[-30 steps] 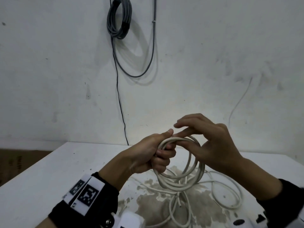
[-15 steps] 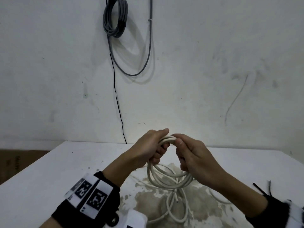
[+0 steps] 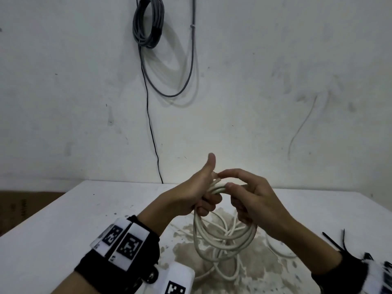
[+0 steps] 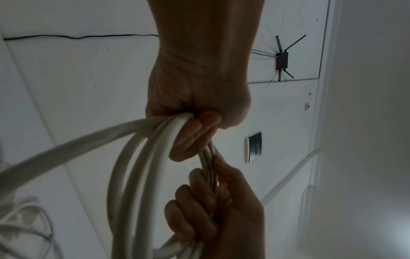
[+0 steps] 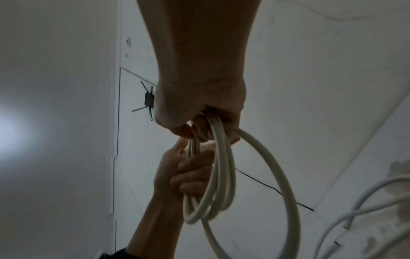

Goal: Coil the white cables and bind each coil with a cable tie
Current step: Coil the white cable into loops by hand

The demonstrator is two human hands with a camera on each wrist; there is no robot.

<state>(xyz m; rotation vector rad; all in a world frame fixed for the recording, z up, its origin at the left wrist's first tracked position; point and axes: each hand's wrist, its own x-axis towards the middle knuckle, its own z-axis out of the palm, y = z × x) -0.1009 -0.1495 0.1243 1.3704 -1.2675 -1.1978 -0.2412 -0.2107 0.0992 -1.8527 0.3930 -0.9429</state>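
Holding the white cable coil above the worktop, we list: left hand, fingers curled round the coil's top strands, thumb raised; right hand, just beside it, fingers wrapped round the same bundle, forefinger and thumb pinching its top. The loops hang below both hands, over a brown stain on the worktop. Loose white cable lies on the worktop behind our right forearm, partly hidden by it. Black cable ties show past the right wrist. Marker-tagged wristband on the left wrist. Grey cable coil hangs on the wall; thin black wire runs down it. Router visible in the left wrist view.
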